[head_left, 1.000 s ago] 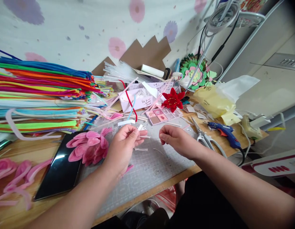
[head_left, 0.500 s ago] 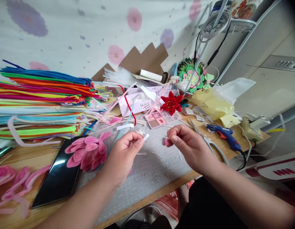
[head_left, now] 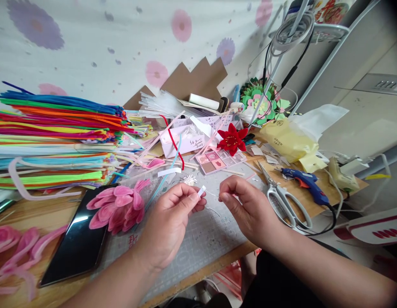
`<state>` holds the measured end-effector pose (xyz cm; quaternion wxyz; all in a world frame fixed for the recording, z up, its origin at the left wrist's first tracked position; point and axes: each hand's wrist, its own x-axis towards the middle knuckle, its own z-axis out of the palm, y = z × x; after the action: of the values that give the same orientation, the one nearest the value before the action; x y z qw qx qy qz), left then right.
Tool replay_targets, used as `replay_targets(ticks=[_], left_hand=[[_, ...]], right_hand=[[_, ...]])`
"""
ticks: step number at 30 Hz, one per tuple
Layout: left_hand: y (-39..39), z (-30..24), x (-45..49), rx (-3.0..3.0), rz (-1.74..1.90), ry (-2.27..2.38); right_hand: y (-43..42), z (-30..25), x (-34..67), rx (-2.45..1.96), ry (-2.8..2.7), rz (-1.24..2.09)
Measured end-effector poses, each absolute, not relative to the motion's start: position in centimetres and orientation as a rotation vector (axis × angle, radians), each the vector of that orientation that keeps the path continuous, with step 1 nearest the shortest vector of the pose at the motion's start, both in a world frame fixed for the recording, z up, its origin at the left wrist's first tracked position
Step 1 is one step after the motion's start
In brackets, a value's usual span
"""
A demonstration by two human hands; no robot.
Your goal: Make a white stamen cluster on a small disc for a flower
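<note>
Above the grey cutting mat point(head_left: 185, 265), my left hand point(head_left: 171, 220) is closed, with a small white strip point(head_left: 202, 191) pinched between thumb and forefinger. My right hand point(head_left: 246, 207) is closed too, its fingertips at the end of a thin white strand point(head_left: 213, 194) that reaches toward the left hand. The strand is very fine, so whether it is thread or wire is unclear. Just behind the left hand lies a bunch of white flower stamens point(head_left: 188, 180), and a second white strip point(head_left: 169, 172) is beyond it. A pink fuzzy flower point(head_left: 118, 205) rests left of the left hand.
Scissors point(head_left: 282, 199) and a blue glue gun point(head_left: 303, 184) lie at the right. Bundles of coloured pipe cleaners point(head_left: 57, 137) are stacked at the left, above a dark tablet point(head_left: 76, 239). Behind my hands are a red flower point(head_left: 232, 139) and a pink palette point(head_left: 213, 161).
My left hand has shifted right with its white strip, and its other fingers now show behind it. My right hand has moved slightly left and down, bringing the hands closer. The scissors show more fully.
</note>
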<state>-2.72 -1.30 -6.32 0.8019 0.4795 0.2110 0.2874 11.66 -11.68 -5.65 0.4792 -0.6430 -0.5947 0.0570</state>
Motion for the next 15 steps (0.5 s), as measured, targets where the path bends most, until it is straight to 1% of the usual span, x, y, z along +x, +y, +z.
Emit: replay_targets(ticks=[5, 9, 12, 15], left_hand=[[-1.34, -6.21, -2.71, 1.001, 0.602, 0.438], [-1.20, -6.10, -2.87, 1.020, 0.582, 0.446], [-1.11, -6.05, -3.03, 1.068, 0.539, 0.438], [-1.12, -5.95, -3.15, 1.117, 0.472, 0.421]], right_hand=[[-12.26, -5.02, 11.68, -1.531, -1.459, 0.311], [-12.22, -4.72, 12.10, -1.471, -1.333, 0.486], [-11.89, -5.01, 12.50, -1.418, -1.121, 0.697], [-11.65, -5.49, 12.63, -1.263, -0.923, 0.979]])
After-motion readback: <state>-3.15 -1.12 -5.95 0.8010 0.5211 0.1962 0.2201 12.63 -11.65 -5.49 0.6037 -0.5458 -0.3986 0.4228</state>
